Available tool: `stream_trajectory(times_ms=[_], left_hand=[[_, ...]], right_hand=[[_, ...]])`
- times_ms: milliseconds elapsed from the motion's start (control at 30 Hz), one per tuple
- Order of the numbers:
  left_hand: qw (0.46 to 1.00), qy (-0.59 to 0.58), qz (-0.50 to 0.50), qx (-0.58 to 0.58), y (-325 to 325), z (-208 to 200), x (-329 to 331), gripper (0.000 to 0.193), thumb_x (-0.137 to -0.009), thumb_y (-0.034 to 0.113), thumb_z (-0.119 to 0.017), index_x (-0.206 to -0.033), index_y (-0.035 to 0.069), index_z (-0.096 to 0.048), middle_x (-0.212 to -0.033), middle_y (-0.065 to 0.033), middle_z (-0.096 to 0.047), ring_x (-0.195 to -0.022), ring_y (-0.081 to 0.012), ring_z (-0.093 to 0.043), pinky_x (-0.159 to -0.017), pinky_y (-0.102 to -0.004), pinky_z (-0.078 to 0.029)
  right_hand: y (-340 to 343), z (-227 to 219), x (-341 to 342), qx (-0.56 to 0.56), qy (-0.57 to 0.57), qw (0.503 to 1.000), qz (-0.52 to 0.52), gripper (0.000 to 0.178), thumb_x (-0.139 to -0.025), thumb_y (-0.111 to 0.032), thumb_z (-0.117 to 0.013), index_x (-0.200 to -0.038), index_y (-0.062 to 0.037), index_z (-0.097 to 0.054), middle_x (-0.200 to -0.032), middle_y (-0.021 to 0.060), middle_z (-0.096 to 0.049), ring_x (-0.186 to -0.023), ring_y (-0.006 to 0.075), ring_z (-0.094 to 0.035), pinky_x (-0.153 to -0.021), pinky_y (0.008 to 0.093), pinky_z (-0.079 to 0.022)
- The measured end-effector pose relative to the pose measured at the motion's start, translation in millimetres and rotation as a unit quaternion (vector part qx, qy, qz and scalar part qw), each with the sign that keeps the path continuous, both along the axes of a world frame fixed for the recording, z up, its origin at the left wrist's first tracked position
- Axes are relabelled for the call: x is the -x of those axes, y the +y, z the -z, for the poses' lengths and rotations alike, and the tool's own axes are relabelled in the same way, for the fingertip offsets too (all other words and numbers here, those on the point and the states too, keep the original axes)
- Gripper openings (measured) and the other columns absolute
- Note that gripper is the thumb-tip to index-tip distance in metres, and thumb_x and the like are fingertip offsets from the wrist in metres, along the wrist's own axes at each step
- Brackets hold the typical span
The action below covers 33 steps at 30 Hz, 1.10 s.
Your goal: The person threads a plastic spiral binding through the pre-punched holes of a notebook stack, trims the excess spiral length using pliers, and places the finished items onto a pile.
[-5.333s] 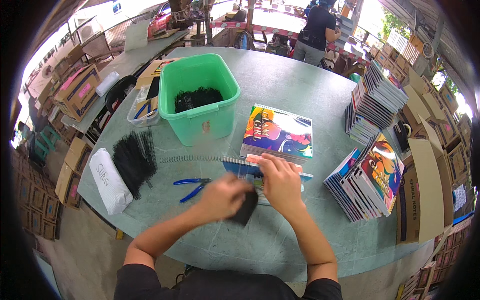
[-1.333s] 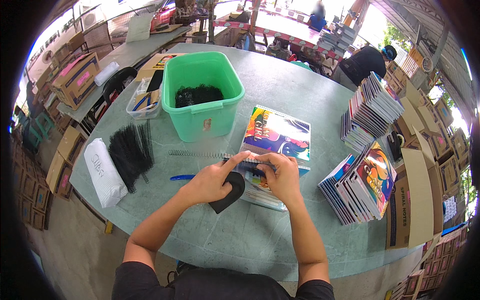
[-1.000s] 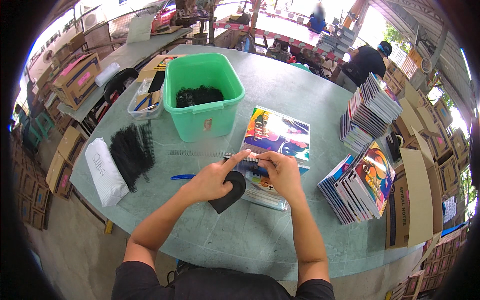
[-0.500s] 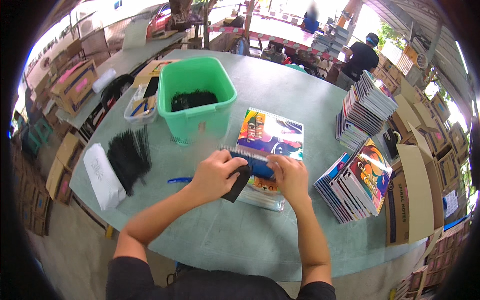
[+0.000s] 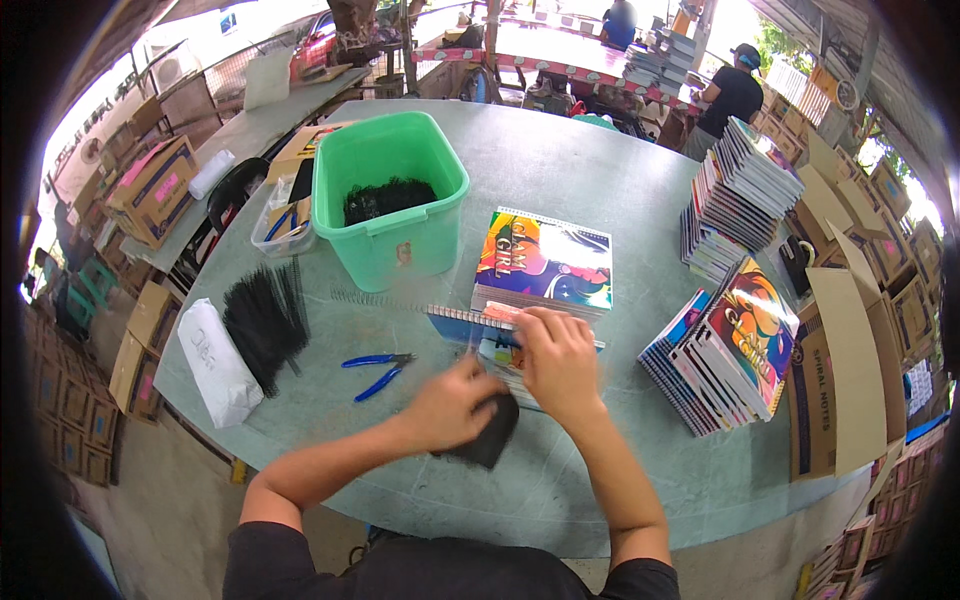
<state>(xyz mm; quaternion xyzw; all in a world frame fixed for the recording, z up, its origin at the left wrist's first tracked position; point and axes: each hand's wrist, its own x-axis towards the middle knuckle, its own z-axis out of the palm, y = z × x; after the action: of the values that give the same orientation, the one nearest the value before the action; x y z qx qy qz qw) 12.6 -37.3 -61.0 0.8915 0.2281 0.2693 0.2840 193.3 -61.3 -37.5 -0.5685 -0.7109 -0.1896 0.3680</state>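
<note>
My left hand (image 5: pixel 452 405), blurred by motion, is closed with its fingers curled over a black flat pad (image 5: pixel 492 432), whose exact kind I cannot make out. My right hand (image 5: pixel 560 362) pinches the right part of a blue-covered notebook (image 5: pixel 452 328) along its spine edge. A thin dark spiral coil (image 5: pixel 375 302) runs along that edge and sticks out to the left of the notebook. Below it lie other notebooks, partly hidden by my right hand. Just beyond is a stack of notebooks with a colourful cover (image 5: pixel 545 258). Blue-handled pliers (image 5: pixel 378 372) lie left of my hands.
A green bin (image 5: pixel 390 230) of black coils stands at the back left, beside a clear tub (image 5: pixel 283 228). Loose black coils (image 5: pixel 265 325) and a white packet (image 5: pixel 218 365) lie left. Notebook stacks (image 5: pixel 742 205) and an open carton (image 5: pixel 850 375) are right. A person (image 5: pixel 735 98) stands beyond.
My left hand has come down and away from the notebook's spine with the black pad, uncovering the pliers. My right hand has moved slightly left along the notebook. The view has shifted a little.
</note>
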Motion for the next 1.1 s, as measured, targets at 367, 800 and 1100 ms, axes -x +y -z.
stream_trajectory(times_ms=[367,800,1100], left_hand=[[0.962,0.011,-0.053,-0.268,71,-32,-1,0.028,-0.075,0.021,-0.070,-0.098,0.011,-0.060,-0.090,-0.0048,-0.057,-0.091,-0.0220,-0.056,-0.080,-0.0378,-0.037],[0.985,0.067,-0.070,-0.146,69,-46,-11,0.020,-0.087,0.025,-0.057,-0.091,0.007,-0.064,-0.078,-0.0087,-0.064,-0.077,-0.0248,-0.059,-0.077,-0.0374,-0.038],[0.984,0.041,-0.007,-0.173,72,-43,-13,0.021,-0.085,0.024,-0.061,-0.091,0.004,-0.063,-0.079,-0.0101,-0.062,-0.080,-0.0274,-0.059,-0.077,-0.0390,-0.041]], right_hand=[[8,-6,5,0.063,0.076,0.995,-0.022,0.019,-0.075,-0.016,-0.068,-0.094,-0.0130,-0.063,-0.082,0.0005,-0.063,-0.076,0.0195,-0.059,-0.067,0.0342,-0.040],[8,-8,7,0.053,0.112,0.992,-0.016,0.018,-0.072,-0.012,-0.069,-0.090,-0.0129,-0.066,-0.080,0.0008,-0.063,-0.076,0.0209,-0.059,-0.069,0.0346,-0.041],[12,-5,7,0.037,0.115,0.993,-0.017,0.018,-0.070,-0.009,-0.069,-0.088,-0.0130,-0.066,-0.077,0.0008,-0.060,-0.076,0.0210,-0.059,-0.068,0.0346,-0.040]])
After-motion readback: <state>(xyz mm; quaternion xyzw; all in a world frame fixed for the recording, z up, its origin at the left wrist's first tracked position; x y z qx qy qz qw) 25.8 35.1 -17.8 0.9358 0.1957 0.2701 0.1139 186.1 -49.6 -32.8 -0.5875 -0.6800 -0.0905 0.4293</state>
